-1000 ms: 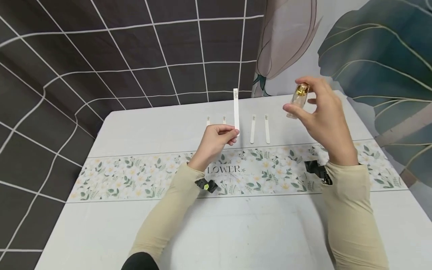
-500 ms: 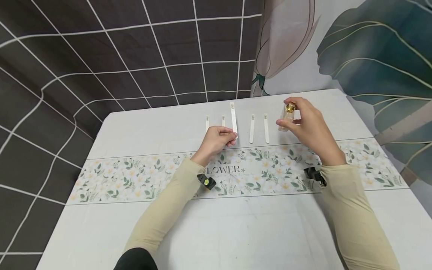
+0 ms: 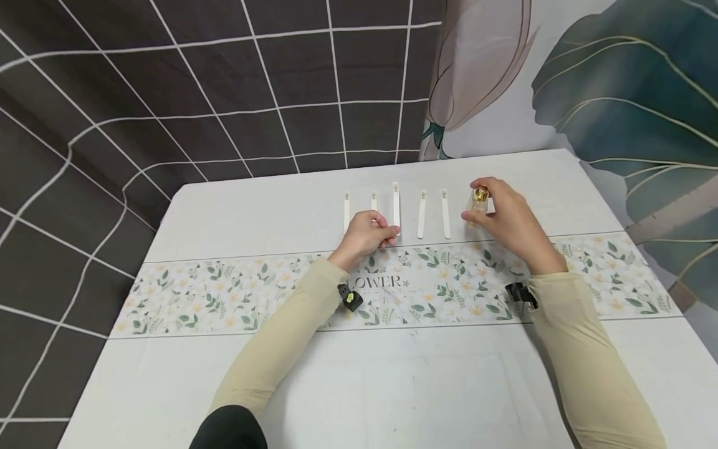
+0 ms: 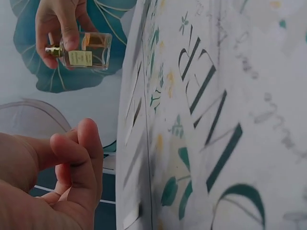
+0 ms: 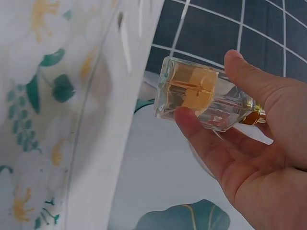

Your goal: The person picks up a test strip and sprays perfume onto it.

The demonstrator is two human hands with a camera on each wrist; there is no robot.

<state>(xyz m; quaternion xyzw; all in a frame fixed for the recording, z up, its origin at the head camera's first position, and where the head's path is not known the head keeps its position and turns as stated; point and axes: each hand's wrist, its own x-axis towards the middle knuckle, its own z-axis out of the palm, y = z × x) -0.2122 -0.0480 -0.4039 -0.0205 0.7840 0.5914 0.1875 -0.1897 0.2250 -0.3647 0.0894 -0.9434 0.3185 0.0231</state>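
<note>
At the back of the table my left hand (image 3: pixel 367 234) pinches the lower end of a white perfume test strip (image 3: pixel 396 202) between thumb and fingers. The strip points away from me and looks at or just above the tabletop. In the left wrist view the fingers are curled in to the thumb, and the strip cannot be made out. To the right, my right hand (image 3: pixel 507 215) grips a clear glass perfume bottle (image 5: pixel 192 91) with a gold-coloured neck and amber liquid inside. The bottle is upright in the head view, low over the table or on it.
Two more strips lie right of the held one, a near strip (image 3: pixel 422 215) and a farther strip (image 3: pixel 445 215). On the left, a strip (image 3: pixel 346 209) and another strip (image 3: pixel 373 201) are partly hidden by my left hand. A floral band (image 3: pixel 224 293) crosses the white table (image 3: pixel 359 386).
The left hand has lowered the test strip from a raised angle to near the tabletop. The right hand has brought the perfume bottle down and a little left.
</note>
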